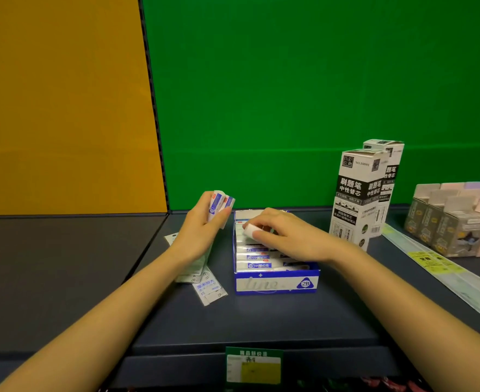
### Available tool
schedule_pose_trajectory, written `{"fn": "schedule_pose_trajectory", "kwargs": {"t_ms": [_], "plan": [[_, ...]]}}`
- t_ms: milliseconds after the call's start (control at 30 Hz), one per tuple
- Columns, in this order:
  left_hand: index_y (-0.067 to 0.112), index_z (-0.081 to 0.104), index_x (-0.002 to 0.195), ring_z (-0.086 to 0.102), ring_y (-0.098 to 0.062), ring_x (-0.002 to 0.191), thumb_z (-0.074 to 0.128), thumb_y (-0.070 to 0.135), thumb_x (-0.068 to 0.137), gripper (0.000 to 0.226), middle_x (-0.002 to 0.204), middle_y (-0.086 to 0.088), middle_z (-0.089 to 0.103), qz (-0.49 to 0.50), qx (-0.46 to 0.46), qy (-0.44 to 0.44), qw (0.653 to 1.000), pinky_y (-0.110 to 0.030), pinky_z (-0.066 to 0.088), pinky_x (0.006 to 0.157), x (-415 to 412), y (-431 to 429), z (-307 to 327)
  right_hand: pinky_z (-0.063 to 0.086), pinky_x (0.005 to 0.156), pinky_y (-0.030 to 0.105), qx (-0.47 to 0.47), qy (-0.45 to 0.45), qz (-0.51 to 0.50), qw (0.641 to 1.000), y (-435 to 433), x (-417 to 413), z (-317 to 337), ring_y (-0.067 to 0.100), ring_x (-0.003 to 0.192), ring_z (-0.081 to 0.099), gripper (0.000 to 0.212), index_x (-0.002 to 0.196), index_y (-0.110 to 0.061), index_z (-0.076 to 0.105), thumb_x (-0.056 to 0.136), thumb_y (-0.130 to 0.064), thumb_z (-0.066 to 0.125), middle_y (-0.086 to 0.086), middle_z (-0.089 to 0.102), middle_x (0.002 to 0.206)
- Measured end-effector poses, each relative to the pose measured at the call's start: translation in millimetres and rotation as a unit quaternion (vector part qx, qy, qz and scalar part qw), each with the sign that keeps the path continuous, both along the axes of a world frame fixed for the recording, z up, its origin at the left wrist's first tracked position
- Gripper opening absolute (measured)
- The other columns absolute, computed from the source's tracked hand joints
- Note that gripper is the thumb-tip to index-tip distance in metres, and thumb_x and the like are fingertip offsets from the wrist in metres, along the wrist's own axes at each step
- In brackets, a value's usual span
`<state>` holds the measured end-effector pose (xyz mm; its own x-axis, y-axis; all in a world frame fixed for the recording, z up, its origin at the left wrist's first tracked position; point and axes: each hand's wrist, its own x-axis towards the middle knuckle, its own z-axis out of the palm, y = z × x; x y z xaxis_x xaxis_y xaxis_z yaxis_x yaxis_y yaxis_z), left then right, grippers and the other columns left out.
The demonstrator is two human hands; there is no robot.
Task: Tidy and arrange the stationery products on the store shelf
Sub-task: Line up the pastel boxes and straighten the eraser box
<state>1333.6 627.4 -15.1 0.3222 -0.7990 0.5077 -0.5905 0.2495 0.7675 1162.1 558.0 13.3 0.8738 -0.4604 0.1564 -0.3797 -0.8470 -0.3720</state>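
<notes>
A blue and white display box marked 2B stands open on the dark shelf, with several white erasers in blue sleeves lying in rows inside. My right hand reaches over the box and pinches one white eraser at its far end. My left hand is raised just left of the box and grips a small stack of blue-sleeved erasers.
Flat packaged rulers lie left of the box. Two tall black and white refill boxes stand to the right, then long flat packets and grey and pink cartons. A price tag hangs on the shelf's front edge.
</notes>
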Motion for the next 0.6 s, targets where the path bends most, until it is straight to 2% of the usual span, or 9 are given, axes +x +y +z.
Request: {"fn": "schedule_pose_trajectory", "kwargs": {"t_ms": [133,200,300,467,600], "plan": [[0.003,0.048,0.107,0.049,-0.018,0.081,0.048,0.022,0.094,0.023,0.099,-0.02,0.058,0.023,-0.021,0.004,1.0,-0.028,0.041,0.073,6,0,0,0.046,0.087,0.023,-0.013,-0.029,0.007,0.999,-3,6,-5,0.012,0.099,0.056,0.03,0.119,-0.017,0.059,0.091,-0.029,0.053,0.001,0.06,0.115],[0.003,0.048,0.106,0.049,-0.016,0.08,0.048,0.023,0.094,0.023,0.094,-0.015,0.058,0.022,-0.022,0.002,1.0,-0.024,0.042,0.072,6,-1,-2,0.048,0.079,0.02,-0.027,-0.058,0.005,0.998,-5,8,-7,0.01,0.09,0.059,0.03,0.114,-0.018,0.062,0.086,-0.03,0.061,-0.003,0.063,0.104],[0.006,0.048,0.103,0.047,-0.009,0.072,0.048,0.023,0.094,0.019,0.083,0.002,0.055,0.019,-0.02,-0.004,1.0,-0.008,0.039,0.062,4,0,-3,0.053,0.078,0.025,-0.023,-0.091,0.003,0.996,-5,10,-9,0.01,0.082,0.062,0.025,0.103,-0.019,0.065,0.079,-0.028,0.069,-0.007,0.066,0.091],[0.008,0.048,0.106,0.051,-0.009,0.076,0.049,0.024,0.094,0.02,0.091,-0.002,0.059,0.018,-0.016,-0.013,1.0,-0.007,0.041,0.063,5,-1,-4,0.051,0.083,0.026,-0.08,-0.077,-0.012,0.994,-6,12,-12,0.009,0.089,0.062,0.021,0.096,-0.021,0.068,0.078,-0.029,0.07,-0.005,0.071,0.101],[0.013,0.049,0.106,0.053,-0.004,0.076,0.05,0.023,0.094,0.016,0.089,0.005,0.059,0.01,-0.019,-0.011,1.0,-0.006,0.042,0.064,4,1,-3,0.048,0.082,0.024,-0.111,-0.067,-0.004,0.992,-7,9,-14,0.005,0.086,0.058,0.018,0.095,-0.021,0.07,0.079,-0.03,0.067,-0.006,0.069,0.1]]}}
